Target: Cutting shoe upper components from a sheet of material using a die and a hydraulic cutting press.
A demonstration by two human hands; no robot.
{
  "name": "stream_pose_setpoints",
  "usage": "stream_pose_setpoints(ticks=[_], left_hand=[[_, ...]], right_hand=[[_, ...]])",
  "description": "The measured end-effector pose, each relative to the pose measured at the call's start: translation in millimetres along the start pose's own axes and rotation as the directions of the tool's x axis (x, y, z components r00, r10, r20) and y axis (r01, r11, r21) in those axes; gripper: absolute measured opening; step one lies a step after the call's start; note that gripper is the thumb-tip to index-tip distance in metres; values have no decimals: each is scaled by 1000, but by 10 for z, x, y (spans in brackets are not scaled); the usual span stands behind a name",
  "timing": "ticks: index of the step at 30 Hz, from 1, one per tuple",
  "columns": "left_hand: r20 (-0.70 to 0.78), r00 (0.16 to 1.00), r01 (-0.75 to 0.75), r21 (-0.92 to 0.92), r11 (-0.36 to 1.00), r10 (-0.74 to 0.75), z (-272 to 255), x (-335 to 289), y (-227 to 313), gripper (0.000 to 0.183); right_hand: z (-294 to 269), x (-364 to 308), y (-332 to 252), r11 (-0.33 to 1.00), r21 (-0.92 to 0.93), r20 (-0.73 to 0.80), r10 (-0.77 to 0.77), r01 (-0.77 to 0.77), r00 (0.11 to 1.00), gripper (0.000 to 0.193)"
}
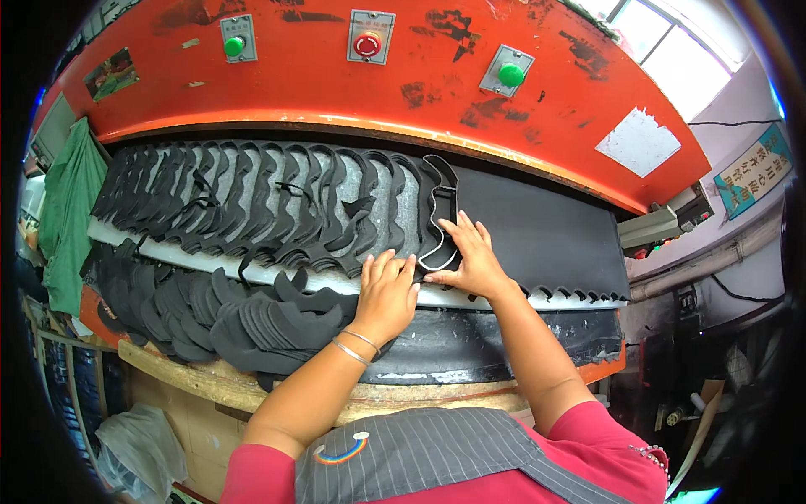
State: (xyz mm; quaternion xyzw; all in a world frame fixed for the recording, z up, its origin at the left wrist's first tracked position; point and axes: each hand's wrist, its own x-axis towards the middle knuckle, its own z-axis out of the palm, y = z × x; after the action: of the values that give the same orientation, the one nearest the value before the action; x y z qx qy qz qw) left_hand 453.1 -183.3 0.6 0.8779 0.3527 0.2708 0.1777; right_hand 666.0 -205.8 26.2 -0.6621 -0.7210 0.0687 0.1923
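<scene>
A curved metal cutting die (430, 254), shaped like a sole piece, stands on the black foam sheet (537, 227) where the cut part meets the uncut part. My right hand (472, 259) has its thumb and fingers around the near end of the die. Just left of it, my left hand (386, 294) lies with fingers stretched over the sheet's near edge, apparently holding nothing. Leftward from the die runs a row of curved cut-outs with thin black foam strips (277, 197) between them. A heap of cut foam pieces (260, 323) lies in front of the left part.
A red press beam (294, 84) spans the far side, with a red button (367, 44) and two green buttons (510, 75). A green cloth (71, 218) hangs at the left. The wooden front edge (453, 400) is near me. A grey control box (651, 225) sits at the right.
</scene>
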Motion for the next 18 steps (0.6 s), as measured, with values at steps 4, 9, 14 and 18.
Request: stream_pose_setpoints(ticks=[4, 9, 14, 18], left_hand=[[8, 1000, 5, -14, 1000, -4, -6, 51, -30, 47], [23, 999, 27, -17, 999, -27, -18, 118, -21, 47], [34, 999, 26, 3, 1000, -26, 40, 160, -36, 47], [23, 999, 34, 37, 999, -35, -19, 135, 13, 47]], right_hand=[[-22, 111, 5, 999, 32, -1, -39, 39, 999, 98], [-3, 174, 45, 997, 12, -56, -78, 79, 995, 95], [24, 185, 109, 998, 20, -31, -52, 53, 998, 95], [-25, 188, 42, 998, 28, -13, -51, 51, 999, 97]])
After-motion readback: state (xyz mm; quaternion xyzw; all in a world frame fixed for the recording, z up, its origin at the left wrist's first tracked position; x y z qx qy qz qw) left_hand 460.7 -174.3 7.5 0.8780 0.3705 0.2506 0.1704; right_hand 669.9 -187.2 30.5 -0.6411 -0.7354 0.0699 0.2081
